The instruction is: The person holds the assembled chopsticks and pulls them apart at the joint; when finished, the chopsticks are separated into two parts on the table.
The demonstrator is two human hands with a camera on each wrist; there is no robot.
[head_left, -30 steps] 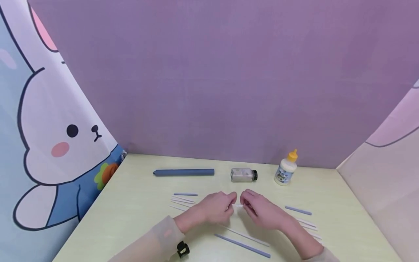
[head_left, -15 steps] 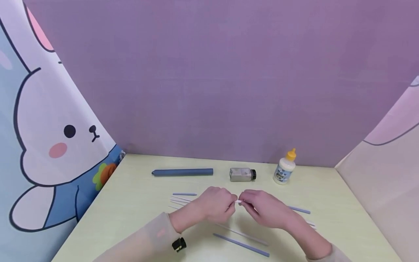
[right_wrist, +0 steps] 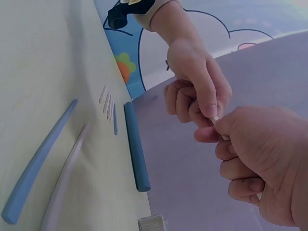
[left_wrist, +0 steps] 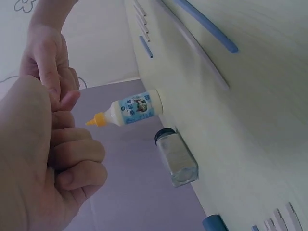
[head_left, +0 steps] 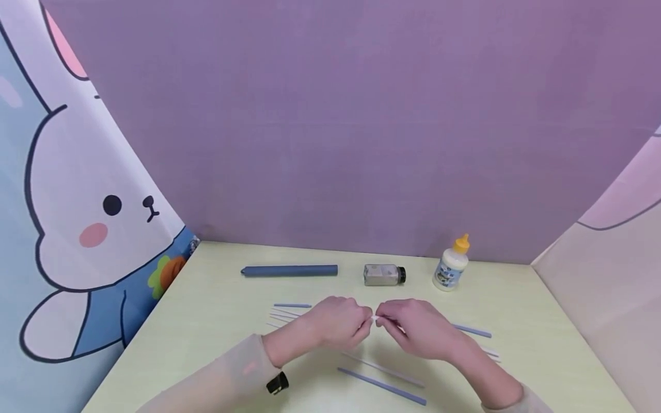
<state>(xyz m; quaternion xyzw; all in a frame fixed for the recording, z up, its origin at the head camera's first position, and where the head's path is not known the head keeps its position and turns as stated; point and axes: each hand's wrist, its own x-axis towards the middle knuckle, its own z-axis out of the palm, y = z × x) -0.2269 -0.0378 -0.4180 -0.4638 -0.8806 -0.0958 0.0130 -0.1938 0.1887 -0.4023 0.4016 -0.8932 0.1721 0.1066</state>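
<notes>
A thin white stick [right_wrist: 215, 118] spans the small gap between my two hands above the table, most of it hidden in the fingers. My left hand [head_left: 341, 322] pinches it from the left, thumb laid along it and the other fingers curled in. From the right, my right hand [head_left: 413, 327] pinches the same stick between thumb and forefinger. Another white bit [right_wrist: 260, 196] shows under the right hand's curled fingers in the right wrist view. Below the hands, a long white stick [head_left: 384, 370] and a long blue stick [head_left: 382, 386] lie side by side on the table.
Behind the hands lie a thick blue rod [head_left: 289, 271] and a clear jar [head_left: 381, 275] with a black cap. A glue bottle [head_left: 450, 269] with a yellow nozzle stands at the back right. Shorter white and blue sticks [head_left: 292, 305] lie left, with another blue stick [head_left: 472, 330] right.
My hands have drawn closer together and risen slightly, so less of the white stick shows between them. The things on the table have stayed put.
</notes>
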